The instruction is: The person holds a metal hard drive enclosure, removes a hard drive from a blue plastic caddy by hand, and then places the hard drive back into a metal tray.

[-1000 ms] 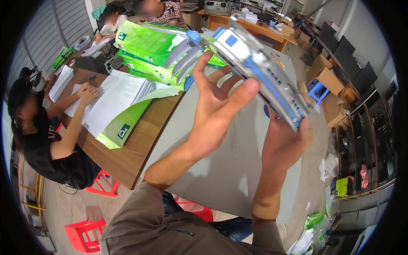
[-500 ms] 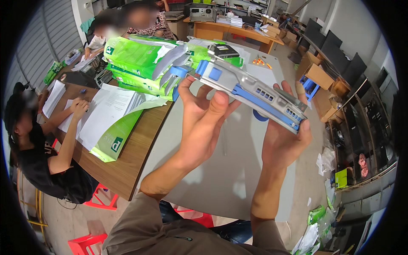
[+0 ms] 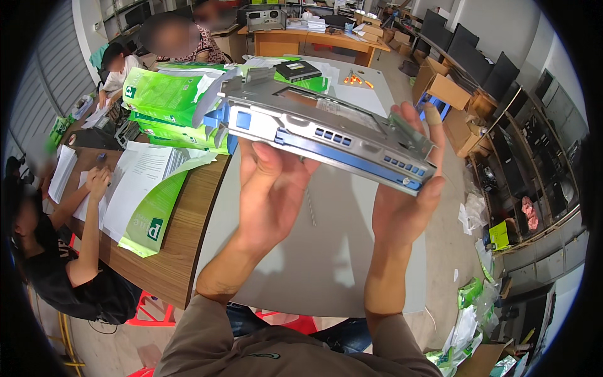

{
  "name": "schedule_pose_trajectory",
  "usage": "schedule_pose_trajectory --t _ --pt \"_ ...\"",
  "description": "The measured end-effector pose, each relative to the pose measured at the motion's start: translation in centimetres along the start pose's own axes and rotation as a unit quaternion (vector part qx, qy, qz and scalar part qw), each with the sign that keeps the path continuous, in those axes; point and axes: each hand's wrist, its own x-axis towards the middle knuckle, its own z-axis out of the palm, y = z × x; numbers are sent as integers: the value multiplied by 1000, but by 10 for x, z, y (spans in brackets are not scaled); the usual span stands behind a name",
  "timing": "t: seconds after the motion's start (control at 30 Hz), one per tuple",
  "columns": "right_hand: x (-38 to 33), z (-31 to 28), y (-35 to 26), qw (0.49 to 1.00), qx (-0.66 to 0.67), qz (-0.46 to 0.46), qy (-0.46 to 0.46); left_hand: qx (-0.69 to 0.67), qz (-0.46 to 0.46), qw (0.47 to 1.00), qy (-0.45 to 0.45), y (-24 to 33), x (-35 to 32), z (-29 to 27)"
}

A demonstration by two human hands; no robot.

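Observation:
I hold a grey metal drive cage with blue plastic rails in the air above a grey table. My left hand supports its near side from below, thumb up against the blue front. My right hand cups its right end, fingers wrapped over the top edge. The cage lies roughly flat, long side running left to right, sloping down to the right.
Green paper-ream wrappers and loose sheets lie on the wooden desk to the left. A person in black writes there; other people sit further back. A black optical drive rests on the far table. Cardboard boxes stand right.
The cage has swung from a steep tilt to nearly level and come lower and closer. Both hands shifted beneath it and kept hold.

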Motion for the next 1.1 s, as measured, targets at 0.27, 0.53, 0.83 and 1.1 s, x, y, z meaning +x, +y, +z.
schedule_pose_trajectory --t 0.27,0.53,0.83,1.1 --pt "-6 22 -5 972 190 111 81 -43 60 997 -29 -21 -4 -5" --pt "-3 1 21 878 384 241 154 52 69 994 -66 -36 -18 11" --pt "-1 -90 72 902 324 194 208 127 -108 980 -110 -40 -25 16" --pt "6 -106 61 892 380 209 128 71 -281 956 -54 -50 -33 21"
